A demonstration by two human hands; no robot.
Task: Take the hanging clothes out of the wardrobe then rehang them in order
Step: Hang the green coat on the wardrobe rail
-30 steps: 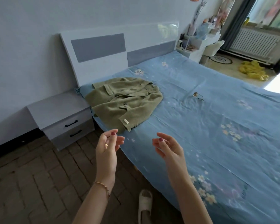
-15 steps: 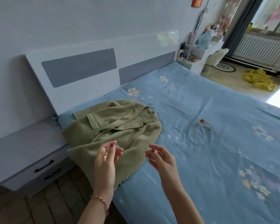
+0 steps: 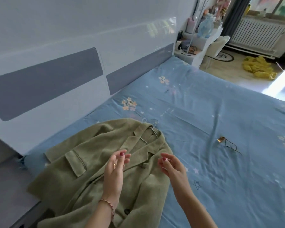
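An olive green jacket (image 3: 82,163) lies flat on the blue bed sheet (image 3: 220,170), near the headboard. A thin metal hanger (image 3: 152,129) sits in its collar, hook pointing up the bed. My left hand (image 3: 115,170) hovers over the jacket's front with fingers loosely spread, holding nothing. My right hand (image 3: 171,165) hovers above the jacket's right shoulder, fingers relaxed and empty. No wardrobe is in view.
A white and grey headboard (image 3: 56,79) runs along the left. A small gold item with a dark cord (image 3: 222,139) lies on the sheet to the right. A cluttered white shelf (image 3: 197,45), a radiator (image 3: 260,37) and yellow cloth (image 3: 258,67) are at the far end.
I have come closer to the bed, so the jacket now lies directly under my hands. Both hands stay raised, apart and empty.
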